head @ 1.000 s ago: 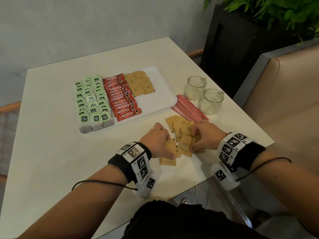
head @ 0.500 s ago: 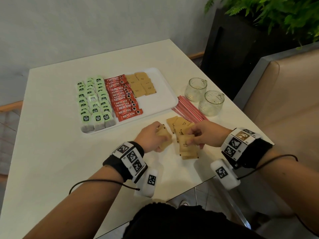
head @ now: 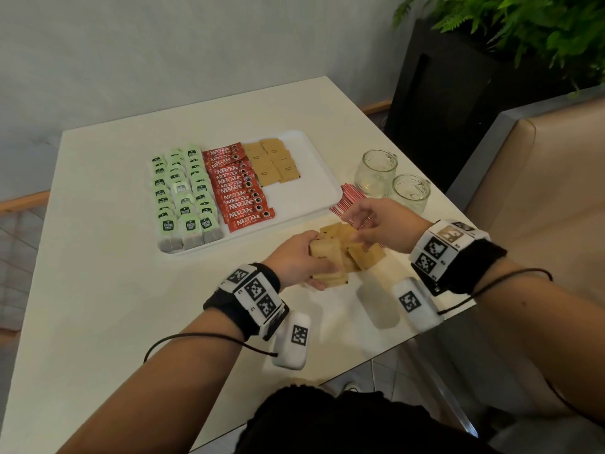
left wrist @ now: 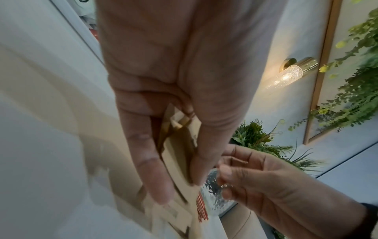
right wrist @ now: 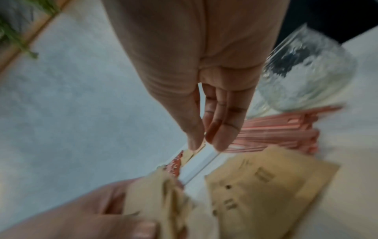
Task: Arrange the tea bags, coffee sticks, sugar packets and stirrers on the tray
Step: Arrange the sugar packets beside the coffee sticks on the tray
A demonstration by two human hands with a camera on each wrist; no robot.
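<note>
Near the table's front edge, your left hand (head: 296,258) grips a stack of brown sugar packets (head: 327,253) between thumb and fingers. Just beyond, your right hand (head: 381,224) hovers over the loose packets (head: 366,255), thumb and fingertips drawn together; whether they pinch one is unclear. Behind it lie the red stirrers (head: 348,199), beside the tray (head: 314,178) at the table's middle.

The white table (head: 98,306) bears a tray (head: 314,181) far-centre, stirrers (head: 352,198) and two glass mugs (head: 376,173) right, loose sugar packets (head: 366,255) near.
</note>
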